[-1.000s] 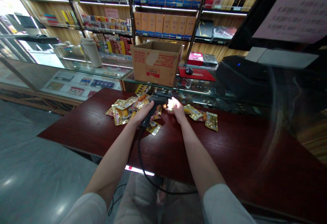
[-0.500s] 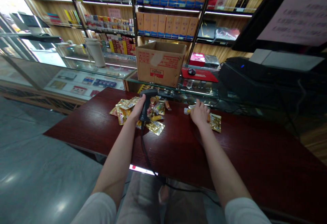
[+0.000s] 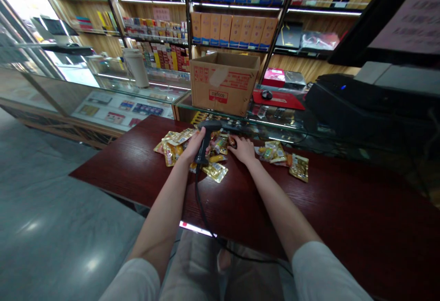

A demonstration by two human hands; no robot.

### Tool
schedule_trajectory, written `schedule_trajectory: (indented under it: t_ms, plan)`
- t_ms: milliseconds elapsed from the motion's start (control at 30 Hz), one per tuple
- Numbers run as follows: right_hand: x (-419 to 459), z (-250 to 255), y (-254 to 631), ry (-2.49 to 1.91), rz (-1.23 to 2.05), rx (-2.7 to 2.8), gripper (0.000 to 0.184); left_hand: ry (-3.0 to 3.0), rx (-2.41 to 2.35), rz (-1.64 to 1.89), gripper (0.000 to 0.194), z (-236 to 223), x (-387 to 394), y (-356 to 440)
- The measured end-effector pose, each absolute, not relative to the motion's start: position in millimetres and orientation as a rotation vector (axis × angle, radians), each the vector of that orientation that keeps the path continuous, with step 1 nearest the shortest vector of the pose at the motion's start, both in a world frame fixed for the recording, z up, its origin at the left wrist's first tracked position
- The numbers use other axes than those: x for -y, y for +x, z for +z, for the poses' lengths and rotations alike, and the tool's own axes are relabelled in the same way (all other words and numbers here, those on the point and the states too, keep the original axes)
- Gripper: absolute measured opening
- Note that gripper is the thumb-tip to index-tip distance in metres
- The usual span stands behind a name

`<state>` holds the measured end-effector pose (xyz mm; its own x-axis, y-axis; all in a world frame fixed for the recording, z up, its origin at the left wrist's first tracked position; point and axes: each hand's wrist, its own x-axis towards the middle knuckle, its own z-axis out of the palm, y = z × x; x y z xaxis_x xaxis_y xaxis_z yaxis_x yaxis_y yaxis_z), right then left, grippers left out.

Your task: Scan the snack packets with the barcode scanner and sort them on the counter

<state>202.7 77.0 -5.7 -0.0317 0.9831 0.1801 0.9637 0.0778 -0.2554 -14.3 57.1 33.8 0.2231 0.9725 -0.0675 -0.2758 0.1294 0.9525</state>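
My left hand is wrapped round the grip of a black barcode scanner, its cord running down over the table edge. Beneath and around the scanner lies a pile of small snack packets in gold and clear wrappers. At the pile's right side, my right hand has thumb and fingers closed about a small reddish-brown wrapped snack, which still lies at table level. Farther right is a second, smaller group of snack packets, with a gold packet at its end.
The dark red wooden table meets a glass counter behind. On the counter stand an open cardboard box, a mouse on a red pad and a white cup. A black printer and a monitor are at the right.
My right hand has moved left from the right-hand group of packets to the small snack beside the pile. The left hand keeps holding the scanner. The view has shifted slightly.
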Motion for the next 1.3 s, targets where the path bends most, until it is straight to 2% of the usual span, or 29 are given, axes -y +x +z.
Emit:
schedule_trajectory:
  t_ms: [100,233,300,400,833,1067,1300]
  plan:
    - [-86.0,-17.3,207.6,-1.877,0.148,1.896,0.036,1.037,-0.881,1.100,0.060,31.9,-57.4,-14.8]
    - [-98.0,-30.5,231.3,-1.667,0.641,1.432,0.022,1.070,-0.860,1.080,0.060,32.0,-57.3,-14.7]
    - [-97.2,-35.8,243.1,-1.452,0.907,1.210,0.024,1.090,-0.845,1.052,0.061,32.0,-56.7,-12.9]
    - [-87.1,-40.9,254.3,-1.136,1.098,1.079,0.038,1.099,-0.835,0.997,0.062,31.5,-54.0,-7.5]
    - [-79.0,-45.6,247.4,-1.003,1.155,1.061,0.058,1.083,-0.806,0.907,0.064,22.4,-50.7,5.4]
    - [-71.5,-34.3,254.3,-0.901,1.302,0.968,0.052,1.086,-0.783,0.900,0.062,25.5,-48.6,6.5]
    - [-74.5,-33.3,252.5,-0.902,1.260,0.877,0.045,1.183,-0.804,0.839,0.064,17.8,-51.9,6.4]
